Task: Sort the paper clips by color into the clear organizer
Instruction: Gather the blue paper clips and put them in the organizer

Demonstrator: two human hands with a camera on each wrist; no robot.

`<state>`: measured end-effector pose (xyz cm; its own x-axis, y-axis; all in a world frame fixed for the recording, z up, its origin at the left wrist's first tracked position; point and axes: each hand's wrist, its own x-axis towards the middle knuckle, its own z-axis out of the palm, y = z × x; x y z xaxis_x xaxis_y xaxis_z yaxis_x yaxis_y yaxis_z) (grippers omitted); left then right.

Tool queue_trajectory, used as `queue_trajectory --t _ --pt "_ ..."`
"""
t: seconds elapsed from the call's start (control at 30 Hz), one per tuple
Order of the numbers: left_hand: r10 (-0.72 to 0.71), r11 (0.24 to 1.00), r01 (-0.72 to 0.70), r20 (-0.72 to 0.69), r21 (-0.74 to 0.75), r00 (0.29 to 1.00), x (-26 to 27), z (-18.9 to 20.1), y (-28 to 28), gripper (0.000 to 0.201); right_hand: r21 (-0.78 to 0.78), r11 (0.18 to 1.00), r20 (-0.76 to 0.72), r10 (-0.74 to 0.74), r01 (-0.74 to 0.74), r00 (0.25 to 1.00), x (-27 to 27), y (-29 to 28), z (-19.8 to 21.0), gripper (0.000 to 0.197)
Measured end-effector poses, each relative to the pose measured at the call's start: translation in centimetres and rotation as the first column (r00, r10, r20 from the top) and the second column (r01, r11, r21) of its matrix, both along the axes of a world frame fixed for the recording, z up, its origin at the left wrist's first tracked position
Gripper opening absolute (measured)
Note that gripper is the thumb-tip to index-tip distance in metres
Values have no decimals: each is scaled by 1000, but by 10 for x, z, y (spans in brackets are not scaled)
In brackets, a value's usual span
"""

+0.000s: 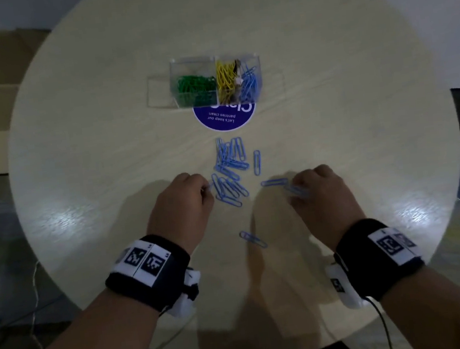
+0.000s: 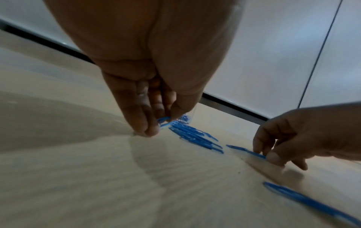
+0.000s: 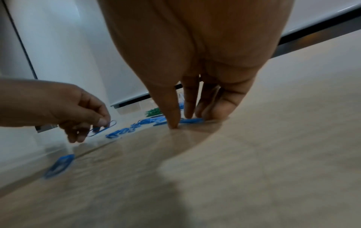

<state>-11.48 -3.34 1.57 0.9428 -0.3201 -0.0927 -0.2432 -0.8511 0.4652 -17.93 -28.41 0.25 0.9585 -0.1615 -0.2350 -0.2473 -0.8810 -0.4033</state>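
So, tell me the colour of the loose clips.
The loose clips are blue; head view shows best.

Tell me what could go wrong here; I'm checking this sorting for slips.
The flat clip the right hand pinches against the table may slide away. The blue pile overlaps, so the pinched clip in the left hand may drag others. Either clip could land in the organizer's yellow compartment beside the blue compartment.

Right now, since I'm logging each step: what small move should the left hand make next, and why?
Probably the left hand should carry its pinched blue clip to the organizer's right compartment, which already holds blue clips; the clip looks lifted.
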Motion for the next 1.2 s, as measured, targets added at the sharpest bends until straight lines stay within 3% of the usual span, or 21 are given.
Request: queue_trajectory --t 0.07,0.23,0.37,0.5,0.67,0.8,0.97,1.07,1.13,1.2 --pt "-91 996 93 73 -17 993 8 -3 -4 7 42 999 26 -12 11 1000 5 3 -1 8" --pt "-454 890 447 80 91 887 25 -17 -4 23 93 996 -42 -2 6 999 14 0 6 7" --pt "-579 810 556 105 188 808 24 -18 9 31 115 980 72 152 -160 986 29 3 14 10" --pt "-581 806 552 111 212 806 21 -13 13 18 14 951 22 309 -309 951 36 12 12 4" --pt "-571 797 546 28 260 820 14 -2 3 6 46 985 -55 166 -164 985 23 16 15 19" --pt "-544 762 521 -58 384 837 9 7 -13 27 13 982 -129 186 -186 974 15 16 17 13" --pt "-484 757 500 -153 421 862 8 5 -29 32 94 977 -117 204 -194 972 16 10 21 6" --pt "-396 855 418 -134 308 908 20 15 -36 20 93 986 -36 145 -141 989 23 -1 24 7" --pt "-264 951 276 -98 142 959 41 28 -44 9 118 990 11 78 -79 997 31 -11 27 6" --pt "-164 986 160 -122 -37 979 69 44 -56 11 145 989 65 14 -24 998 43 -21 31 6"
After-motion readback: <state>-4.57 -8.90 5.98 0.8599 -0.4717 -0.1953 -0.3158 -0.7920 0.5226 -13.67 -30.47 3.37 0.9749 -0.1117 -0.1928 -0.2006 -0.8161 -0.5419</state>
